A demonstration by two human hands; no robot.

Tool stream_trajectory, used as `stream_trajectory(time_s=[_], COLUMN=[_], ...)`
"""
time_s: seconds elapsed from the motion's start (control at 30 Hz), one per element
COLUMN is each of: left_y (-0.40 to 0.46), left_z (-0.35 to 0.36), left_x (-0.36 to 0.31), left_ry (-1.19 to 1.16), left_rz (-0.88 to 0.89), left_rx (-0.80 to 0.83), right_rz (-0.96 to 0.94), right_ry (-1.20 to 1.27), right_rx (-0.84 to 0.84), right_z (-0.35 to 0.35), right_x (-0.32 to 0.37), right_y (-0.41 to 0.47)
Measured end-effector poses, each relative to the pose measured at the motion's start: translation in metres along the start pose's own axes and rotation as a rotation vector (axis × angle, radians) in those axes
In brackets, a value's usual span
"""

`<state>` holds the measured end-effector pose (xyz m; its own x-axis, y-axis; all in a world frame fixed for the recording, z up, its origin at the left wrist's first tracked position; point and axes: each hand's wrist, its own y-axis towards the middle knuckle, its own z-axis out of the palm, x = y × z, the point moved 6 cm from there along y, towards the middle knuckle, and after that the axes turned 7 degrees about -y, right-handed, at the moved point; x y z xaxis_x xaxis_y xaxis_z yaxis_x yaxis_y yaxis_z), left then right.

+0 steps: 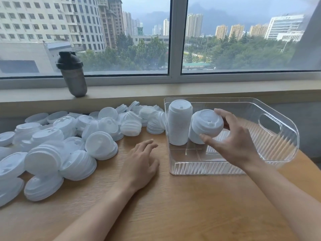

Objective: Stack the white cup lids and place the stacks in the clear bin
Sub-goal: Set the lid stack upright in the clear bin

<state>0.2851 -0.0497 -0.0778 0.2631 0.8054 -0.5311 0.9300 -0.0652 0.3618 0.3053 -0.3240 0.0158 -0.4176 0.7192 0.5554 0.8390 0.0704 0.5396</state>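
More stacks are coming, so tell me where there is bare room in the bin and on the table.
Free: the ribbed floor of the clear plastic bin toward its handle cutout, right of the tall white lid stack and the tilted stack the right hand grips. Also the bare wooden table in front of the bin. Crowded: the loose white lid pile on the table's left.

Bare bin (271,154) floor right of upright stack (179,122); lid pile (69,136) crowding left tabletop.
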Motion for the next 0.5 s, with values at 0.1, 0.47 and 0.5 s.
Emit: stream_trajectory(time_s=[0.1,0.47,0.5], left_y=[0.020,0.043,0.042], left_z=[0.005,0.020,0.020], left_x=[0.003,0.014,0.013], left_ry=[0.004,0.022,0.021], left_rz=[-0.002,0.036,0.041], left_rx=[-0.029,-0.061,-0.061], right_rz=[0.028,0.084,0.090], right_ry=[-0.044,-0.105,-0.102], right_rx=[0.020,0.126,0.122], right_z=[0.008,0.040,0.041], right_x=[-0.023,-0.059,-0.060], right_y=[0.032,0.081,0.080])
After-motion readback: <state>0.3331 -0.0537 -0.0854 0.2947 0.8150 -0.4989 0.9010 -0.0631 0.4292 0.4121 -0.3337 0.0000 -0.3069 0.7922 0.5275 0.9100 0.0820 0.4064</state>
